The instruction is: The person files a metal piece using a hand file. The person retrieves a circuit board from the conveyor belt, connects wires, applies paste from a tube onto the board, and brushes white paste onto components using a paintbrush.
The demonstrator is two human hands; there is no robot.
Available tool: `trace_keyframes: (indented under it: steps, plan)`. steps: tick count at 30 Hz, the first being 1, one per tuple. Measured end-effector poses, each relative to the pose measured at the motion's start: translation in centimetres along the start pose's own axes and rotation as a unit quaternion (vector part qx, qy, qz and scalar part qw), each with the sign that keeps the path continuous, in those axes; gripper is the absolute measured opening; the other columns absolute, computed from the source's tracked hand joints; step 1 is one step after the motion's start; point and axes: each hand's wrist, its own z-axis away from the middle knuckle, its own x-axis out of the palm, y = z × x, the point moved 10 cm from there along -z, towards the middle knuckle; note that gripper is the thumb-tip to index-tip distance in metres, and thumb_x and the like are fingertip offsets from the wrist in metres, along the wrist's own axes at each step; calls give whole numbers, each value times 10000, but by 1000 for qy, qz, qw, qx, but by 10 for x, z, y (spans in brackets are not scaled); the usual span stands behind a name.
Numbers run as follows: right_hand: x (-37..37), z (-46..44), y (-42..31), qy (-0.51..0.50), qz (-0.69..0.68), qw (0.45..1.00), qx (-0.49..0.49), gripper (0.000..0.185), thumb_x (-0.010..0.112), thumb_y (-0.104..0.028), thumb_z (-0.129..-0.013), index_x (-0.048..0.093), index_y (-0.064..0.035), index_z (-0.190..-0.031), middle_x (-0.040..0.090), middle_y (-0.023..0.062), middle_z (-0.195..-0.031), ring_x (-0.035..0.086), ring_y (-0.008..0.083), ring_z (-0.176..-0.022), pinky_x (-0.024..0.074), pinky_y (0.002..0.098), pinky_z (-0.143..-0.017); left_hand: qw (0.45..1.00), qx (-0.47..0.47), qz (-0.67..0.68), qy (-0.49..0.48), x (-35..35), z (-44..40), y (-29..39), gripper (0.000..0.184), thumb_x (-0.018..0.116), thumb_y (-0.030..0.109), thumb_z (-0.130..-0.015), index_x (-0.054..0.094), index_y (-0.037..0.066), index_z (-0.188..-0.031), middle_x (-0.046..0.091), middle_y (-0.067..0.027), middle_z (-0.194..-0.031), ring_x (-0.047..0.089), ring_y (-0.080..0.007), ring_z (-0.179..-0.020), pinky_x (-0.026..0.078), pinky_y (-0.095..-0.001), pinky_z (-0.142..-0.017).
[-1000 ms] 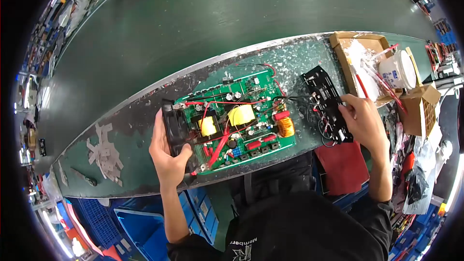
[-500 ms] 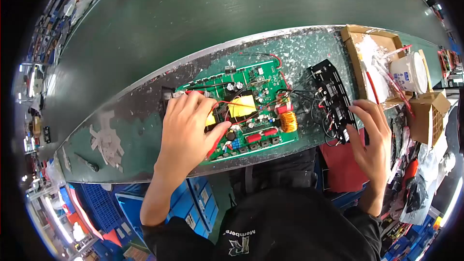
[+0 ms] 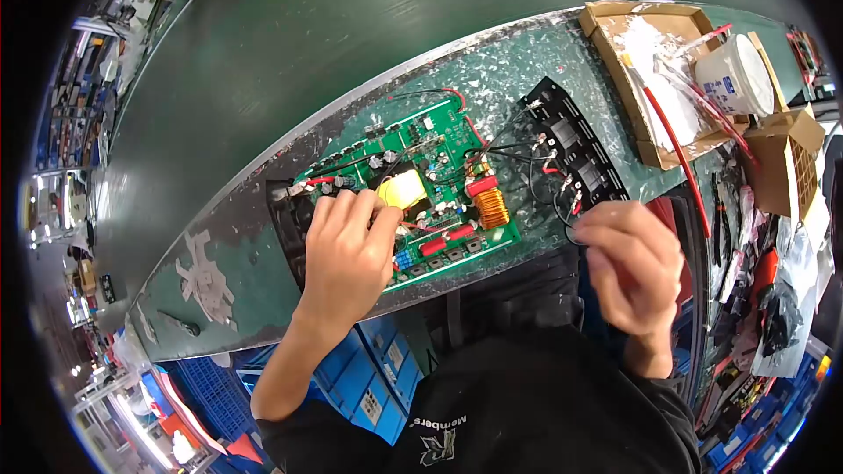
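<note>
Near the middle of the bench (image 3: 255, 250) lies the green circuit board (image 3: 445, 168), its yellow-wrapped transformer (image 3: 401, 190) facing up. Over its eight-o'clock end bends the left hand (image 3: 345, 250), fingertips drawn together; whether they pinch anything cannot be told. Between two and three o'clock from the board, wires run to a black panel (image 3: 575, 133). At that panel's lower end, the right hand (image 3: 637, 268) is curled and blurred, its contact unclear. Farther out at two o'clock sits a cardboard tray (image 3: 612, 70).

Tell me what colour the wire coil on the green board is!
The coil is orange, clearest in the head view.
</note>
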Motion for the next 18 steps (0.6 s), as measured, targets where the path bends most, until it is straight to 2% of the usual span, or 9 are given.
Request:
trace_keyframes:
  steps: [2,7,16,18]
  plan:
    - [10,3,-6,-16,-29,999,-4,246,617,116,-676,654,58,-912,668,158,-850,670,308,-766,549,372,-683,999,15,-47,-9,0,-2,3,120,705,40,-775,633,21,-868,533,-85,-823,529,-255,-783,420,-385,-720]
    - [16,15,-1,-21,-35,999,10,218,660,84,-679,656,27,-890,669,129,-814,653,279,-691,505,355,-594,998,-14,-68,4,-3,-15,-6,165,671,27,-808,653,9,-971,535,-91,-849,531,-257,-811,434,-389,-747]
    - [9,31,9,-12,-45,998,38,215,656,86,-686,658,25,-892,669,119,-803,646,273,-676,497,349,-581,995,-7,-98,-9,8,-24,-9,150,700,79,-828,649,28,-959,545,-87,-881,536,-253,-854,431,-397,-765]
    - [13,33,9,-13,-53,998,39,220,653,84,-687,659,23,-897,669,117,-803,643,270,-672,494,348,-577,996,1,-85,25,9,-30,-7,116,699,81,-829,643,34,-919,560,-84,-869,538,-267,-818,417,-402,-729]
